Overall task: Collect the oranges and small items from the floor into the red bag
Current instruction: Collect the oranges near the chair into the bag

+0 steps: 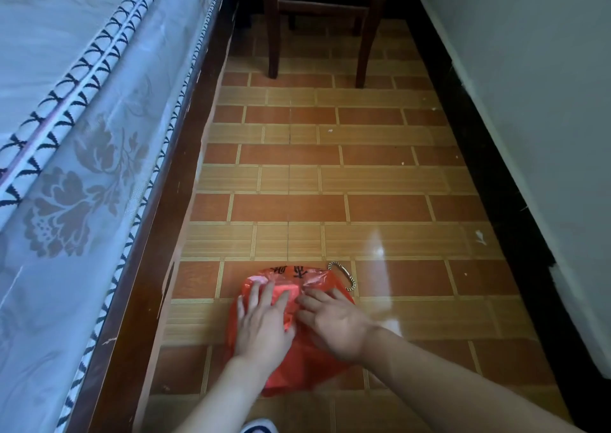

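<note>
The red bag [299, 366], thin plastic with black printed characters near its far edge, lies on the tiled floor low in the head view. My left hand [263, 325] rests flat on it with fingers spread. My right hand [334, 321] lies on the bag's right side, fingertips pinching the crumpled plastic at the middle. A small looped cord ring [344, 275], striped black and yellow, lies on the floor touching the bag's far right corner. No oranges show; the bag's contents are hidden.
A bed with a floral cover [82, 168] and its wooden side rail [158, 234] line the left. Dark chair legs [317, 25] stand at the far end. A white wall with black skirting [496, 184] runs along the right. Tiled floor [330, 168] stretches between.
</note>
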`<state>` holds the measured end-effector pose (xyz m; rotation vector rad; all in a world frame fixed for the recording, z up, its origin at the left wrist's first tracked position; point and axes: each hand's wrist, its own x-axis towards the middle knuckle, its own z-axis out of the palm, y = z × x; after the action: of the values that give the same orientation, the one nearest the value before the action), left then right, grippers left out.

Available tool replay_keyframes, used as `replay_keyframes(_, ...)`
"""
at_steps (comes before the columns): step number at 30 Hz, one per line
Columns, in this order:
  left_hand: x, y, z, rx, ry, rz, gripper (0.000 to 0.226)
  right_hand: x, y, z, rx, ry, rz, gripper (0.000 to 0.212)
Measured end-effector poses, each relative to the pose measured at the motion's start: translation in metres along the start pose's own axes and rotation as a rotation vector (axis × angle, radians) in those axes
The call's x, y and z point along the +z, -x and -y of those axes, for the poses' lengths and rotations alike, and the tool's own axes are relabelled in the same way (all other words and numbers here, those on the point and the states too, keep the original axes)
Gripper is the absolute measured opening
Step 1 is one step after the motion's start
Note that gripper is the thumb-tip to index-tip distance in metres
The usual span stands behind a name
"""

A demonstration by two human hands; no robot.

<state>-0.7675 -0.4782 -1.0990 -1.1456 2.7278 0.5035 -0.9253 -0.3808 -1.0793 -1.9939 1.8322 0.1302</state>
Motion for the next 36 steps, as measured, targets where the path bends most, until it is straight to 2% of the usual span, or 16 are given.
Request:
replay_keyframes(4, 0.016, -0.004, 0.003, -0.043, -0.037, 0.169, 0.097, 0.013, 0.005, -0.014, 0.07, 0.016, 0.293, 0.097)
replay_keyframes(7, 0.025, 0.0, 0.011, -0.049, -0.045, 0.22, 0.12, 0.018, 0.007, -0.026, 0.137, 0.038, 0.357, 0.121)
replay_keyframes(11, 0.03, 0.007, 0.02, -0.053, -0.032, 0.205, 0.13, 0.02, 0.01, -0.035, 0.25, 0.035, 0.334, 0.132)
replay_keyframes(14, 0.028, 0.008, 0.03, -0.052, 0.017, 0.214, 0.132, 0.024, 0.018, -0.043, 0.355, 0.042, 0.344, 0.126)
replay_keyframes(17, 0.024, 0.01, 0.041, -0.04, 0.049, 0.24, 0.124, 0.025, 0.022, -0.052, 0.407, -0.01, 0.304, 0.113)
replay_keyframes(19, 0.019, 0.011, 0.04, -0.017, 0.105, 0.189, 0.111, 0.02, 0.014, -0.055, 0.376, -0.042, 0.211, 0.102)
replay_keyframes(23, 0.007, 0.005, 0.028, 0.024, 0.208, -0.035, 0.067, -0.012, -0.009, -0.042, 0.282, -0.097, -0.027, 0.082)
replay_keyframes(26, 0.007, 0.0, 0.029, 0.081, 0.219, -0.163, 0.033, -0.019, -0.013, -0.018, 0.07, -0.146, -0.239, 0.059)
replay_keyframes(28, 0.014, 0.002, 0.03, 0.115, 0.191, -0.173, 0.022, -0.001, -0.014, -0.004, -0.093, -0.095, -0.207, 0.051)
replay_keyframes(29, 0.018, 0.005, 0.03, 0.114, 0.175, -0.156, 0.021, 0.01, -0.015, 0.0, -0.125, -0.042, -0.134, 0.053)
replay_keyframes(33, 0.038, 0.019, 0.033, 0.09, 0.096, -0.025, 0.038, 0.033, -0.007, -0.009, 0.017, 0.066, 0.206, 0.084)
replay_keyframes(36, 0.04, 0.025, 0.035, 0.085, 0.052, 0.023, 0.041, 0.032, 0.001, -0.025, 0.102, 0.073, 0.251, 0.102)
